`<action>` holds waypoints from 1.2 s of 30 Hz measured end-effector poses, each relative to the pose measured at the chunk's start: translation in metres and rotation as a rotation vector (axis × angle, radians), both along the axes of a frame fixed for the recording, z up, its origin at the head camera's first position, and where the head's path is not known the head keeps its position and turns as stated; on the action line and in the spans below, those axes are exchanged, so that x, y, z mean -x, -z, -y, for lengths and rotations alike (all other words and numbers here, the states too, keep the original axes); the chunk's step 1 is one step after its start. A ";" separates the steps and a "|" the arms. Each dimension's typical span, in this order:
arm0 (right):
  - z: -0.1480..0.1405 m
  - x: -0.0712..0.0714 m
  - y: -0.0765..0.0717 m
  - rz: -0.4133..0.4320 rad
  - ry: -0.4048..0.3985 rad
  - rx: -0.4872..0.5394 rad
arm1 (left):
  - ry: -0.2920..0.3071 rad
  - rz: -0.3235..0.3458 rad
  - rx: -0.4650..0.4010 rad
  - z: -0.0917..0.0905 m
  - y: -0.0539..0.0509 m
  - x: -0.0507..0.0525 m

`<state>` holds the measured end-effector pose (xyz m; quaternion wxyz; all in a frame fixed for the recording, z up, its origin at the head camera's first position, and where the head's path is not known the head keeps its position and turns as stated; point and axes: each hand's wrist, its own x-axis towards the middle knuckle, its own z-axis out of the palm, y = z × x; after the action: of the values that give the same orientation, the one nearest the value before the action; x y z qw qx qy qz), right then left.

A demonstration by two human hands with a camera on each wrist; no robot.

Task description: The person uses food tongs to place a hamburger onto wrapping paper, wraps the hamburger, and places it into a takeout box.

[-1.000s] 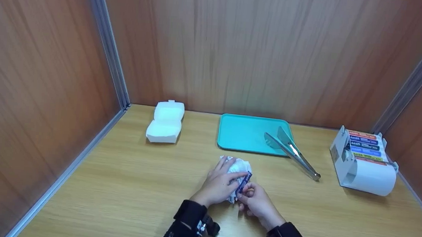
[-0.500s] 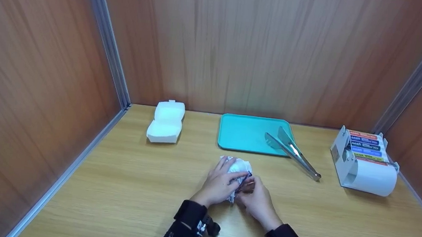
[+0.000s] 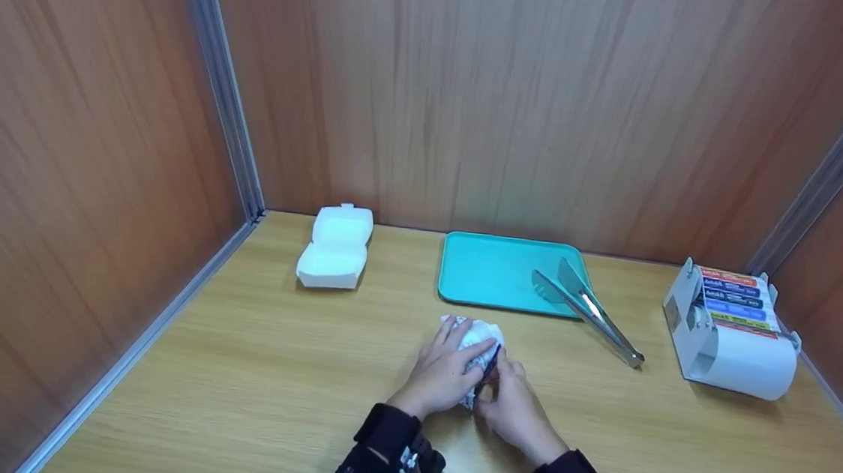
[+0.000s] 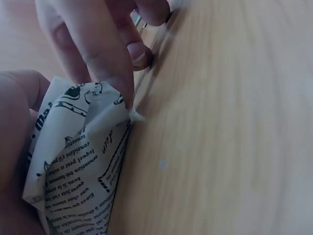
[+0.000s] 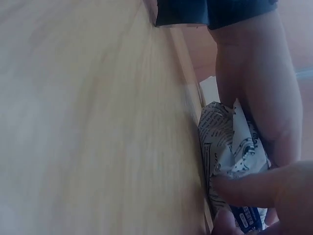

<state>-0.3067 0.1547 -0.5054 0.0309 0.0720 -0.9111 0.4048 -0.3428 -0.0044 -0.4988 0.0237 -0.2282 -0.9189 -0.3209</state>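
Observation:
A small bundle wrapped in white printed paper (image 3: 483, 333) lies at the middle front of the table. Black newspaper-style print covers its folds in the left wrist view. My left hand (image 3: 445, 370) rests on top of the bundle, its fingers spread and mostly straight. On the bundle's right side my right hand (image 3: 517, 409) holds a narrow dark-blue sticker (image 5: 248, 219) against the paper with bent fingers and thumb. The sticker's pale lettering shows between the fingers in the right wrist view. In the head view, the hands hide most of the sticker.
A white hinged food box (image 3: 335, 246) stands open at the back left. Behind the bundle lies a turquoise tray (image 3: 490, 272), with metal tongs (image 3: 596, 314) resting across its right corner. A white dispenser (image 3: 734, 332) with coloured label strips stands at the right.
My right hand has turned and closed in against the bundle's right side, covering much of the sticker it pinched in view earlier. My left hand stays on the bundle. The head view has tilted slightly.

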 end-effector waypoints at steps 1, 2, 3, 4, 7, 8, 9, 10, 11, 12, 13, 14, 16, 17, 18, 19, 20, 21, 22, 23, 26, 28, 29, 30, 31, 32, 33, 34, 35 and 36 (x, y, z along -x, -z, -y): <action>0.000 0.001 -0.001 0.009 -0.003 -0.009 | -0.003 0.003 0.006 -0.001 0.000 0.000; 0.001 0.003 -0.001 0.020 -0.004 -0.012 | -0.005 0.005 0.011 -0.002 0.000 0.000; 0.001 0.004 -0.001 0.031 -0.002 -0.007 | -0.007 0.005 0.017 -0.002 0.000 -0.001; 0.002 0.006 -0.002 0.041 -0.001 -0.002 | -0.010 0.007 0.020 -0.003 0.000 -0.001; 0.004 0.010 -0.003 0.053 -0.014 -0.002 | -0.010 0.013 0.026 -0.003 0.001 -0.002; 0.005 0.011 -0.003 0.048 -0.023 -0.006 | -0.009 0.017 0.026 -0.003 0.001 -0.002; 0.006 0.012 -0.003 0.045 -0.030 -0.011 | -0.006 0.021 0.024 -0.003 0.000 -0.002; 0.006 0.013 -0.003 0.037 -0.041 -0.015 | -0.003 0.023 0.024 -0.003 0.000 -0.002; 0.006 0.014 -0.003 0.025 -0.051 -0.019 | -0.001 0.026 0.022 -0.002 0.000 -0.002; 0.005 0.015 -0.003 0.014 -0.061 -0.019 | 0.001 0.030 0.021 -0.002 0.000 -0.001; 0.005 0.015 -0.003 0.005 -0.071 -0.015 | 0.004 0.030 0.018 -0.002 0.000 -0.001; 0.004 0.016 -0.003 -0.006 -0.080 -0.014 | 0.006 0.029 0.016 -0.002 -0.001 -0.001; 0.003 0.017 -0.002 -0.026 -0.096 -0.001 | 0.009 0.028 0.017 -0.001 -0.001 0.000; 0.003 0.018 -0.001 -0.031 -0.098 0.009 | 0.010 0.033 0.014 -0.001 -0.001 0.000; 0.002 0.018 -0.001 -0.037 -0.098 0.017 | 0.013 0.037 0.011 0.000 -0.001 0.000; 0.002 0.019 0.000 -0.043 -0.096 0.025 | 0.017 0.036 0.005 0.000 -0.001 0.000; 0.002 0.020 0.001 -0.051 -0.091 0.031 | 0.021 0.038 -0.001 0.001 -0.001 0.000; 0.001 0.021 0.002 -0.057 -0.086 0.042 | 0.024 0.040 -0.007 0.001 -0.001 0.001; 0.000 0.021 0.003 -0.074 -0.082 0.047 | 0.030 0.039 -0.011 0.000 0.000 0.000; -0.001 0.021 0.004 -0.084 -0.076 0.051 | 0.036 0.037 -0.016 0.000 0.000 0.000; -0.004 0.023 0.007 -0.127 -0.059 0.054 | 0.049 0.024 -0.018 -0.001 0.001 0.000; -0.005 0.025 0.008 -0.148 -0.040 0.055 | 0.052 0.022 -0.013 -0.003 0.001 0.000; -0.006 0.026 0.008 -0.142 -0.027 0.058 | 0.053 0.021 -0.012 -0.003 0.001 0.000; -0.006 0.027 0.008 -0.138 -0.017 0.063 | 0.052 0.022 -0.010 -0.004 0.000 0.000; -0.006 0.028 0.008 -0.132 -0.011 0.066 | 0.047 0.023 -0.005 -0.004 0.000 0.000; -0.006 0.029 0.008 -0.123 -0.009 0.069 | 0.041 0.024 0.000 -0.005 0.000 -0.001; -0.006 0.029 0.008 -0.111 -0.016 0.074 | 0.032 0.025 0.003 -0.005 0.000 -0.001; -0.006 0.030 0.008 -0.095 -0.027 0.076 | 0.021 0.024 0.007 -0.005 0.000 -0.001; -0.007 0.030 0.008 -0.078 -0.042 0.080 | 0.009 0.021 0.011 -0.005 0.000 -0.001; -0.008 0.031 0.007 -0.054 -0.060 0.085 | -0.006 0.021 0.012 -0.004 0.000 -0.002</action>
<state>-0.3372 0.1627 -0.5127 0.0463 0.1087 -0.8893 0.4418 -0.3410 -0.0001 -0.4989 0.0137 -0.2220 -0.9217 -0.3178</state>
